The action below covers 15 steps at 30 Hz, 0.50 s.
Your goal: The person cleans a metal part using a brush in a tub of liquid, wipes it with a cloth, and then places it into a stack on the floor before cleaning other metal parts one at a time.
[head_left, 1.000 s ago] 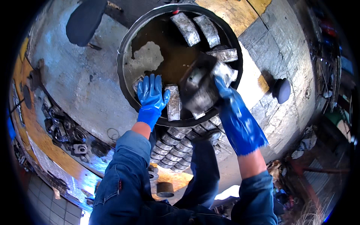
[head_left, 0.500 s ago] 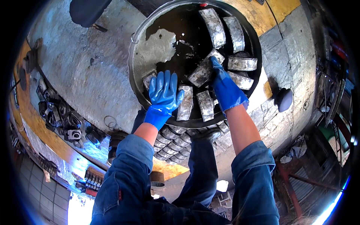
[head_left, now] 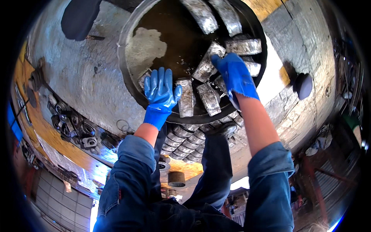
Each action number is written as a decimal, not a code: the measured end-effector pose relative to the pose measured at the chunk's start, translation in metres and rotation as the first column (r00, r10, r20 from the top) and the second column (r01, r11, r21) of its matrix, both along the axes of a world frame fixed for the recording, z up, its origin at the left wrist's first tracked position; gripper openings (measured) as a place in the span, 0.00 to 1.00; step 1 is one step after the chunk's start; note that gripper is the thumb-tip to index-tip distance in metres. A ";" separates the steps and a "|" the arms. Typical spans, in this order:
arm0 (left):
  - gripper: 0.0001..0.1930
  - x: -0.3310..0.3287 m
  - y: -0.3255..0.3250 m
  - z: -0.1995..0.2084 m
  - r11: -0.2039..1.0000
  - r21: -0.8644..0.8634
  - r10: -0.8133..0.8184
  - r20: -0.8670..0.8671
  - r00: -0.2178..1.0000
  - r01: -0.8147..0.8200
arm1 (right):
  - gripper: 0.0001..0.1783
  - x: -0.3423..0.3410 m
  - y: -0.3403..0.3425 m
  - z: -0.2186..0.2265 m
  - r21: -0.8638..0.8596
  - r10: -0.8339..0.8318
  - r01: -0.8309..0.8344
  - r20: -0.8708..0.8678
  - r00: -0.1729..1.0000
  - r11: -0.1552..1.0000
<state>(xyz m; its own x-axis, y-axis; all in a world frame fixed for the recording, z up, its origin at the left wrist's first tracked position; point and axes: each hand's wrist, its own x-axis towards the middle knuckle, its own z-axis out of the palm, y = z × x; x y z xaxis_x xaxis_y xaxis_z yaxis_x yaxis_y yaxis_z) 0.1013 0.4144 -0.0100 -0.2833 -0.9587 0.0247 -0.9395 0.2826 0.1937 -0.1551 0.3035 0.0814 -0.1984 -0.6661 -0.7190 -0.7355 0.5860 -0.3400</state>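
Note:
My left hand [head_left: 160, 91], in a blue rubber glove, is open with its fingers stretched out at the near left rim of a round dark tub [head_left: 123, 58]. Its palm faces down, and beside its fingers part of a metal piece [head_left: 144, 79] shows. In the tub, my right hand [head_left: 234, 71], gloved alike, is closed at the upper end of a curved grey metal block [head_left: 206, 63]. The fingertips are partly hidden. Nearer the rim lie two similar blocks [head_left: 185, 98] [head_left: 208, 99]. Shallow brownish liquid [head_left: 176, 42] covers part of the tub's bottom.
More curved blocks [head_left: 243, 46] lie along the tub's right side. Rows of metal pieces [head_left: 183, 141] are stacked on the ground below the near rim, beside my shoe [head_left: 222, 130]. Dark machine parts [head_left: 69, 123] lie to the left. A dark round pad [head_left: 302, 86] stands to the right.
The view has shifted, and the tub appears higher and larger. My right hand has curled over the block's end, and that block stands at a steeper angle. My left hand stays spread.

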 end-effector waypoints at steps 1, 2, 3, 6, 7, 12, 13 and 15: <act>0.31 -0.003 0.000 -0.001 1.000 -0.020 -0.016 0.005 1.000 0.016 | 0.37 -0.011 -0.003 -0.003 0.062 0.145 -0.135 -0.207 0.968 0.989; 0.30 -0.001 -0.001 -0.002 0.999 -0.031 -0.021 0.030 0.999 0.022 | 0.34 -0.024 0.007 0.004 -0.020 0.022 -0.025 -0.155 0.988 0.999; 0.31 0.000 0.001 -0.005 0.999 -0.030 -0.024 0.060 0.998 0.026 | 0.33 -0.043 0.018 0.021 0.008 -0.044 0.045 -0.119 0.992 0.999; 0.30 0.002 0.004 -0.007 0.987 -0.130 -0.078 0.111 0.991 0.092 | 0.31 -0.129 0.100 0.030 -0.026 -0.313 0.313 0.013 0.950 0.949; 0.30 0.001 0.002 -0.004 0.976 -0.181 -0.100 0.122 0.987 0.121 | 0.29 -0.161 0.141 0.022 -0.011 -0.451 0.452 0.023 0.892 0.892; 0.32 -0.010 -0.009 0.002 0.931 -0.211 -0.288 0.082 0.954 0.299 | 0.31 -0.306 0.418 -0.021 0.145 -0.538 0.631 -0.401 0.742 0.762; 0.30 -0.019 -0.007 -0.004 0.928 -0.187 -0.308 0.103 0.946 0.323 | 0.33 -0.327 0.523 -0.036 0.128 -0.555 0.674 -0.468 0.688 0.728; 0.31 0.000 -0.007 -0.018 0.944 -0.100 -0.302 0.122 0.945 0.315 | 0.36 -0.332 0.620 -0.056 0.278 -0.445 0.687 -0.591 0.673 0.671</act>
<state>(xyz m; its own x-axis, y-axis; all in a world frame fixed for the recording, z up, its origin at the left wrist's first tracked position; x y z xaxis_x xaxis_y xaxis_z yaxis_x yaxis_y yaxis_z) 0.1016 0.4073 -0.0280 -0.5717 -0.8160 0.0855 -0.8156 0.5766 0.0489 -0.4869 0.9233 0.0256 -0.7877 0.0673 -0.6124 -0.1854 0.9220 0.3398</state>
